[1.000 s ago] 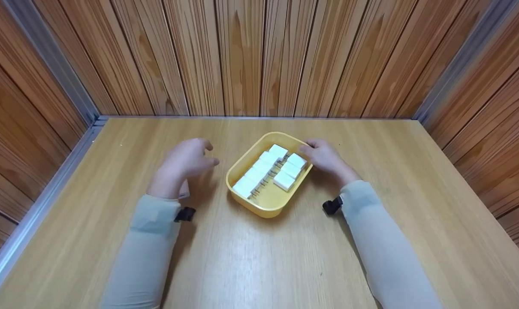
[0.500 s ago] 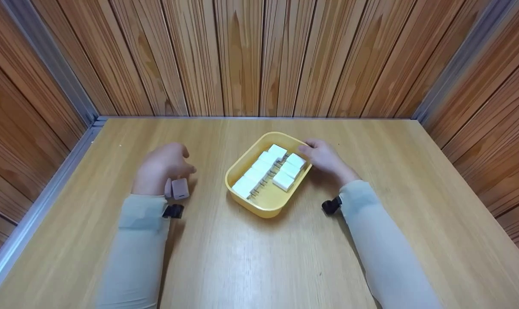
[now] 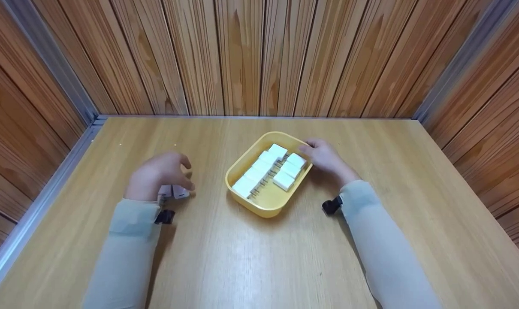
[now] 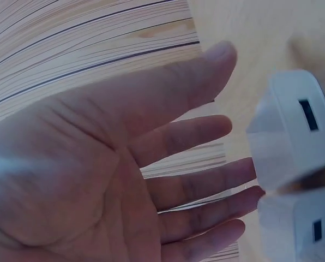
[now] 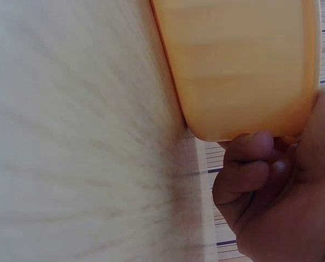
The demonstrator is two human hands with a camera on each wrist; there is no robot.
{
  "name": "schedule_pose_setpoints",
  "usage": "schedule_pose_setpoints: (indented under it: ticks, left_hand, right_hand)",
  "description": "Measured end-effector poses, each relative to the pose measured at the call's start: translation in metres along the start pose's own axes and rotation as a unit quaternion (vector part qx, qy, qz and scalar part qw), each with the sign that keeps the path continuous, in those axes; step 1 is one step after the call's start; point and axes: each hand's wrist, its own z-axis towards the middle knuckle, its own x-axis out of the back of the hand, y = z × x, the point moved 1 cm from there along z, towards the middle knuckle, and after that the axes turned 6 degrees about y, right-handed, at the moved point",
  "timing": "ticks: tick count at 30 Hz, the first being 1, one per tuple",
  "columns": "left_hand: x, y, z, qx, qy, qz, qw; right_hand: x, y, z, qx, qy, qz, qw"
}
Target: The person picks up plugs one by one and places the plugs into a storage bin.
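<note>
My left hand [image 3: 163,171] hovers over two white USB charger plugs on the table at the left, its fingers loosely spread and holding nothing. In the left wrist view one charger plug [image 4: 290,131] and a second charger plug [image 4: 296,224] lie just past the fingertips, each with a dark USB slot; whether a fingertip touches them I cannot tell. My right hand [image 3: 326,159] grips the far right corner of a yellow plastic tray [image 3: 266,212], thumb over the rim and other fingers curled outside. Inside the tray, several white charger plugs [image 3: 245,187] lie in two rows, prongs facing inward.
The wooden table [image 3: 251,262] stretches around the tray on all sides. Wood-panelled walls [image 3: 242,60] enclose it at the back and both sides, with a metal frame rail [image 3: 40,210] along the left edge.
My left hand has moved left from beside the tray, then lowered toward the charger plugs on the table. My right hand and the tray have stayed in place.
</note>
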Motion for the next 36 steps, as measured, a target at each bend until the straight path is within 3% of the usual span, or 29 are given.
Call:
schedule_pose_setpoints:
  ticks: [9,15,23,28,36]
  left_hand:
    - [-0.005,-0.008,-0.005,0.009,-0.028,0.010,0.9995]
    - [-0.007,-0.007,-0.003,-0.001,-0.034,0.025,0.9991]
    - [-0.008,-0.006,-0.002,0.010,-0.052,0.032,0.9981]
    - [-0.009,-0.006,0.000,0.001,-0.041,0.021,0.9989]
    - [-0.010,-0.003,0.006,-0.030,0.019,0.017,0.9992]
  right_hand:
    - [0.000,-0.001,0.000,-0.003,0.000,-0.002,1.0000]
    - [0.001,-0.001,-0.001,0.003,0.010,-0.011,0.9999]
    - [0.001,0.000,-0.002,-0.011,0.003,-0.004,0.9999]
    - [0.001,-0.001,-0.002,-0.010,0.001,-0.002,0.9999]
    - [0.001,-0.001,-0.001,-0.021,-0.003,-0.004,0.9998]
